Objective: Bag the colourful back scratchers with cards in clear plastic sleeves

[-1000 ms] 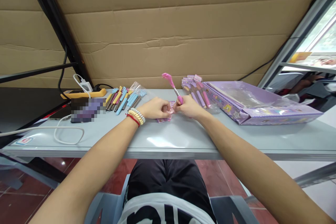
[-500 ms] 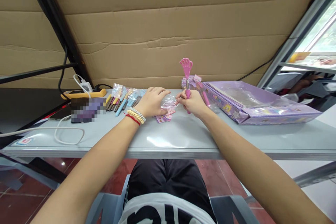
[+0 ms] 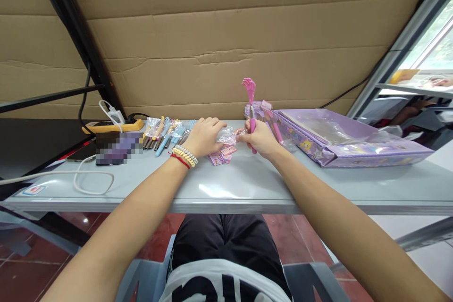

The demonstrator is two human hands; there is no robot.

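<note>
My right hand (image 3: 261,136) is closed around the pink handle of a small back scratcher (image 3: 249,89); its hand-shaped head points up, above a short metal stem. Between my two hands is a crumpled clear plastic bag (image 3: 227,136). The fingers of my left hand (image 3: 203,136) curl closed on the bag's left side, thumb mostly hidden. The right fingertips are at the bag's other side. Several small pink-purple cards (image 3: 220,156) lie on the table just below the bag.
Bagged pens (image 3: 164,134) in several colours lie left of my left hand. A purple box (image 3: 329,139) stands on the right, with more pink wrapped pieces (image 3: 271,122) beside it. A yellow power strip (image 3: 113,126), white cable (image 3: 94,192) and cardboard backing (image 3: 226,33) border the grey table (image 3: 233,188).
The back scratcher has turned in my right hand, so its head now shows more side-on. My left thumb has drawn in, and the bag bunches up between the hands.
</note>
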